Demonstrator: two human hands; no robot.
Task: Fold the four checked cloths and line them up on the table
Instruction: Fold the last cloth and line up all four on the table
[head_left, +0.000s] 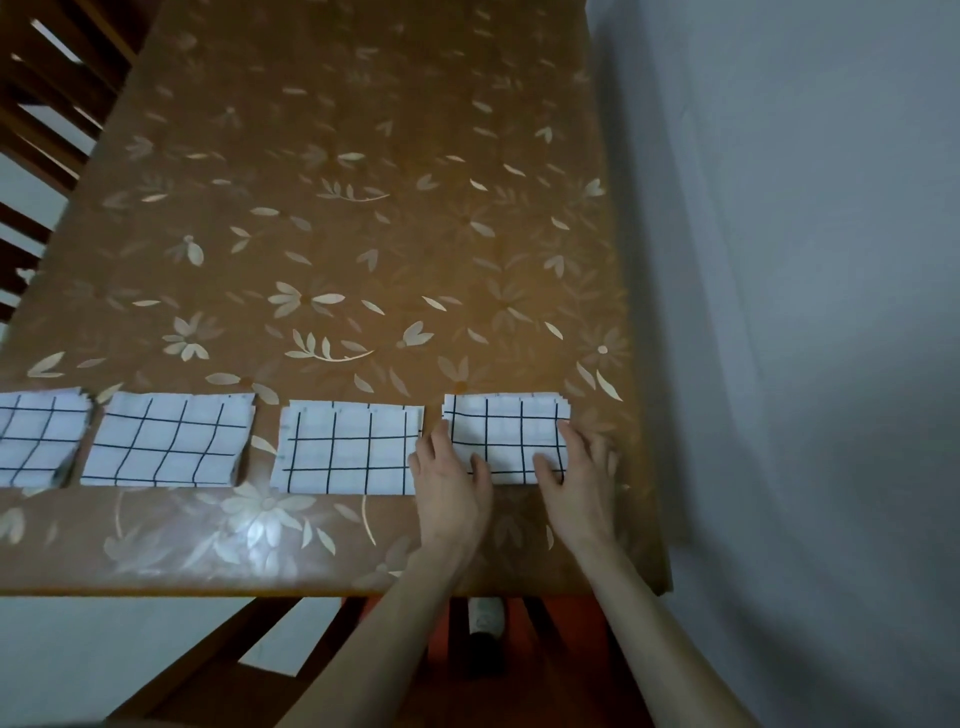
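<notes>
Left hand (453, 480): laid flat, fingers extended and slightly spread, resting on the left near portion of the rightmost folded cloth (506, 434); nothing grasped. The forearm runs up from the lower centre of the view across the near table edge.

Right hand (579, 475): likewise flat and relaxed, fingers straight, pressing on the right near corner of the same cloth, with the outer fingers lying on the table beside it; nothing grasped. Its forearm enters from the lower right, roughly parallel with the other.

Four white cloths with a black check lie folded in a single row along the near side of the table (337, 234). Besides the rightmost, these are the third cloth (348, 449) just beside the left hand, the second cloth (169, 441) further left, and the first cloth (39, 441), cut off by the left frame edge. Narrow gaps separate them.

The table carries a brown covering with pale flower and leaf motifs. A wooden chair (47, 130) stands at the far left, a grey wall (805, 260) at right.
</notes>
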